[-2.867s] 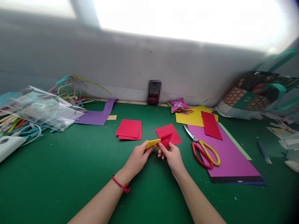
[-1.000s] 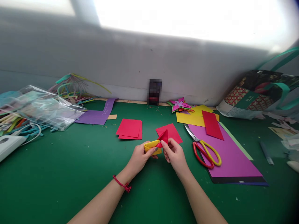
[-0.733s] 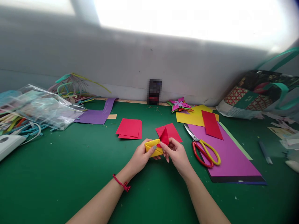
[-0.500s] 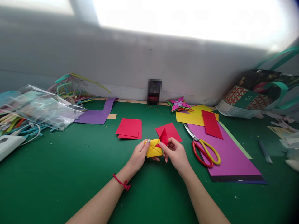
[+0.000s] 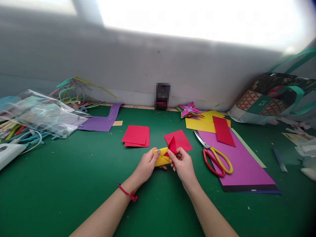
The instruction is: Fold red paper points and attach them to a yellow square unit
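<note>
Between my hands is a folded yellow paper piece (image 5: 162, 160), boxy with crossing creases. My left hand (image 5: 147, 164) grips its left side, thumb lying across the top face. My right hand (image 5: 182, 163) pinches a pointed folded red paper piece (image 5: 172, 144) against the yellow one's right edge; whether the red end is tucked inside cannot be made out. Just behind lies a flat red paper square (image 5: 182, 140). To the left of it, more red squares (image 5: 135, 135) overlap in a small stack.
Scissors (image 5: 216, 159) with red and yellow handles rest partly on purple sheets (image 5: 247, 164) at the right. Folded paper stars (image 5: 188, 110) and yellow paper (image 5: 197, 124) lie behind. Plastic bags (image 5: 59, 115), purple paper (image 5: 97, 123) and a white box (image 5: 12, 153) occupy the left; a bag (image 5: 259, 105) stands right.
My left thumb has moved right, further over the yellow piece. My right hand has shifted slightly left, bringing the red piece closer over the yellow one's right edge.
</note>
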A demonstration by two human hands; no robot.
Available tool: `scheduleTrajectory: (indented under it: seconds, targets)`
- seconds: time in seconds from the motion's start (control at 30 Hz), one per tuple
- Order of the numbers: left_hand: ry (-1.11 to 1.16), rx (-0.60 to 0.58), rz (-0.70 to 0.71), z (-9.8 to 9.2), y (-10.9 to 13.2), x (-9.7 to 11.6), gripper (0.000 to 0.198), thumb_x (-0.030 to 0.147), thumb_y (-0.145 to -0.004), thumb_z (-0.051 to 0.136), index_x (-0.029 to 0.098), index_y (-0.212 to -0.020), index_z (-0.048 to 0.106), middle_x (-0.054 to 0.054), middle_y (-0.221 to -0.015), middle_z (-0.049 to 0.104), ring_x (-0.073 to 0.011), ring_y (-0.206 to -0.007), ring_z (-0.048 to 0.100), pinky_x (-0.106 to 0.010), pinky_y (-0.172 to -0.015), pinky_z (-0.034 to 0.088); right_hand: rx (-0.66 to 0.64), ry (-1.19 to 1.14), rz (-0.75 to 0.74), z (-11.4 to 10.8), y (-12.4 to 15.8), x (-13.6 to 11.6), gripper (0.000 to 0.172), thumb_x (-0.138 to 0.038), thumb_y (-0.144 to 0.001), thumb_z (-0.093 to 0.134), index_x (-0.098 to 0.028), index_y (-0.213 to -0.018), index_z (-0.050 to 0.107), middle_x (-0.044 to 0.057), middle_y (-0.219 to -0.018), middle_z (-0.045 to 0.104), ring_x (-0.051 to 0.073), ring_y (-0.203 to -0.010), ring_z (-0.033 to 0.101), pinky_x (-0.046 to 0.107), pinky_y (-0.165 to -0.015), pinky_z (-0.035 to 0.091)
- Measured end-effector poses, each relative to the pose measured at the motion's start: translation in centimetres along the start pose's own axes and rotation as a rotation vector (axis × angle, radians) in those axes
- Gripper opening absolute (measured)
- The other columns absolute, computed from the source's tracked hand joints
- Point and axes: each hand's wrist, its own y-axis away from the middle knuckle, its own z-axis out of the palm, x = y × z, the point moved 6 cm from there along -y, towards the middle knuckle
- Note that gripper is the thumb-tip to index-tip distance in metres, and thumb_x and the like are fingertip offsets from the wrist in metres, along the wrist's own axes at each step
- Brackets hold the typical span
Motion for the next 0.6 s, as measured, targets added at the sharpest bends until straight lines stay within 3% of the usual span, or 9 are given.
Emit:
scheduleTrajectory:
  seconds: [0.37, 0.6]
  targets:
    - [-0.243, -0.005, 0.027, 0.24, 0.56, 0.78, 0.025, 0.041, -0.085, 0.033, 0.02, -0.074, 0.04, 0.001, -0.068, 0.057, -0.0166, -0.064, 0.062, -0.024, -0.057, 0.045, -0.014, -0.058, 0.011, 0.37, 0.09, -0.18, 0.029, -0.036, -0.074, 0.058, -0.019, -0.061, 0.039, -0.006, -0.046, 0.047, 0.006, -0.039, 0.041, 0.016, -0.036, 0.029]
    - [-0.048, 0.009, 0.019, 0.17, 0.21, 0.68, 0.026, 0.042, -0.084, 0.035, 0.018, -0.076, 0.043, 0.001, -0.073, 0.055, -0.016, -0.064, 0.061, -0.027, -0.058, 0.049, -0.052, 0.033, 0.003, -0.19, -0.28, -0.1, 0.027, -0.04, -0.073, 0.057, -0.019, -0.065, 0.041, -0.006, -0.047, 0.047, 0.008, -0.038, 0.043, 0.018, -0.035, 0.038]
